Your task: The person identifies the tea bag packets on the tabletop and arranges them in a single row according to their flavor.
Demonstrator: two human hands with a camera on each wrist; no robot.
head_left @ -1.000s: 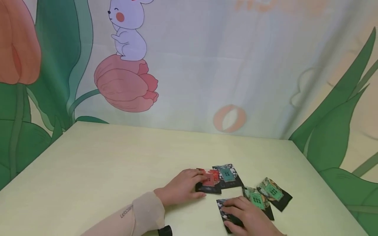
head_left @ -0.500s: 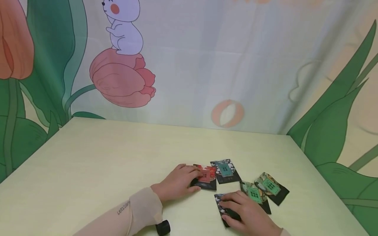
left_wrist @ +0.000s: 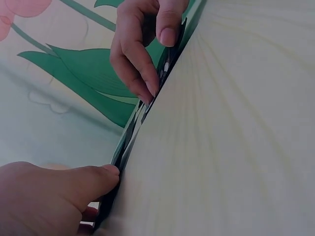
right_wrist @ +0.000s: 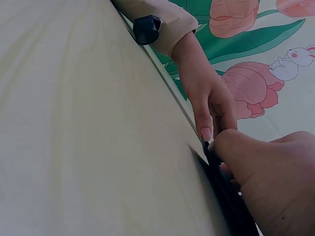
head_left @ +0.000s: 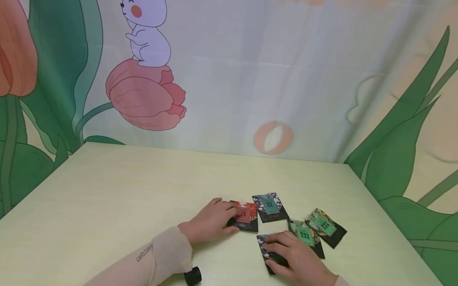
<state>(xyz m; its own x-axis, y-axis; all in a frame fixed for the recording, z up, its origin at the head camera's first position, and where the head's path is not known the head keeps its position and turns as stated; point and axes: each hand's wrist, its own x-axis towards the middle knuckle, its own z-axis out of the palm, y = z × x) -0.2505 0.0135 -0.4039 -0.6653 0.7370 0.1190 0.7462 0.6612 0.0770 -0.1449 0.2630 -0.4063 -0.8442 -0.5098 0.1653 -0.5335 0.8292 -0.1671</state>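
Observation:
My left hand (head_left: 211, 220) lies over a flat packet (head_left: 250, 226) with red flowers and a red label. Its thumb is at the near edge and its fingers are on top, gripping it. To the right, my right hand (head_left: 295, 256) holds a dark floral packet (head_left: 262, 248), thumb near, fingers across the far part; much of it is hidden. In the left wrist view that packet is a thin tilted edge under the right hand (left_wrist: 140, 54). In the right wrist view the left hand (right_wrist: 209, 93) has its thumb down by a dark edge.
Behind the hands lies a dark packet with a teal label (head_left: 269, 205). Two green-labelled packets, a nearer one (head_left: 305, 235) and a farther one (head_left: 325, 225), overlap at the right. A black cylindrical object (head_left: 193, 275) is beside the left cuff. A printed curtain (head_left: 229, 79) borders the pale table (head_left: 143, 186).
The red packet has slid slightly left under my left hand, opening a narrow gap from the teal-labelled packet. The right hand stays on its packet. The head view has shifted a little.

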